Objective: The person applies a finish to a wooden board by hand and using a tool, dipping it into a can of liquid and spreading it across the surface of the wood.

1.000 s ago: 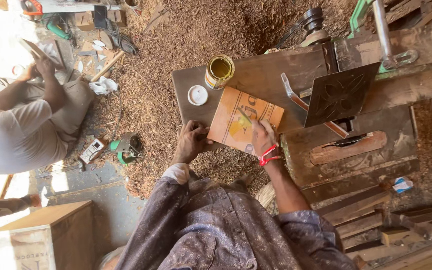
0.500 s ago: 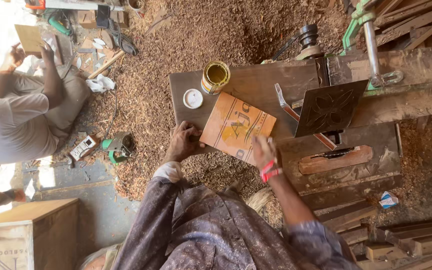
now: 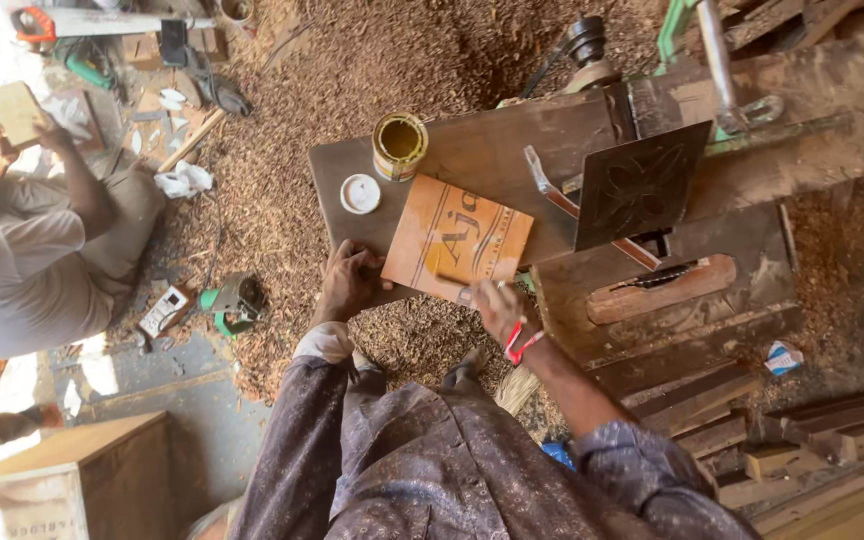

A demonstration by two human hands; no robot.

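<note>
An orange-brown wooden board (image 3: 457, 240) with carved lettering lies tilted on a dark wooden bench (image 3: 492, 150). My left hand (image 3: 347, 282) presses on the board's near-left corner at the bench edge. My right hand (image 3: 497, 303), with a red band at the wrist, holds a thin brush (image 3: 449, 280) whose tip touches the board's near edge. An open tin (image 3: 399, 143) of yellowish liquid stands just beyond the board, and its white lid (image 3: 360, 193) lies to the left of it.
A dark carved panel (image 3: 642, 183) leans on the saw table (image 3: 672, 290) to the right. Sawdust covers the ground. At the left another person (image 3: 42, 260) sits holding a wooden piece (image 3: 17, 112). Small power tools (image 3: 232, 298), a crate (image 3: 62, 475) and stacked planks (image 3: 812, 450) lie around.
My right hand has slid with the brush toward the board's near edge. The seated person has raised the wooden piece. The view has shifted a little.
</note>
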